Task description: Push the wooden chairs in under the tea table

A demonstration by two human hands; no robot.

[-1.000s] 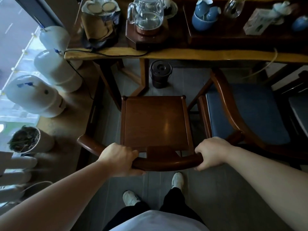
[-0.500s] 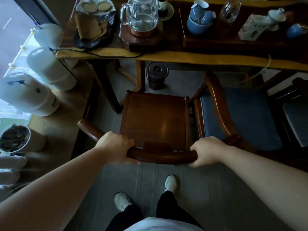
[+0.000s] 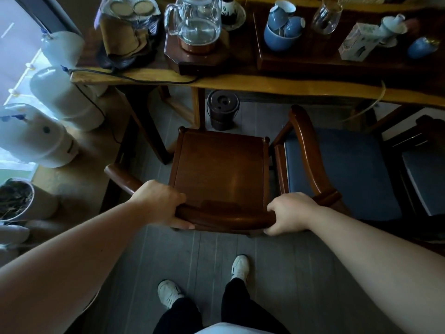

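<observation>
Hands: left hand (image 3: pixel 157 201) and right hand (image 3: pixel 289 213) clenched on wooden chair (image 3: pixel 220 169) back rail. Seat front short of tea table (image 3: pixel 265 84) edge; cushioned chair (image 3: pixel 337 169) alongside also not under.

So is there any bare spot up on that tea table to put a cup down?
Hardly. The tea table is crowded: glass kettle, blue cups, white box. Bare room is only the pale front edge strip, and a dark patch between the kettle's base and the cups' tray.

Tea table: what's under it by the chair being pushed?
Under the tea table stands a dark lidded bucket on the floor, beside wooden table legs. The tabletop covers whatever sits farther back.
</observation>
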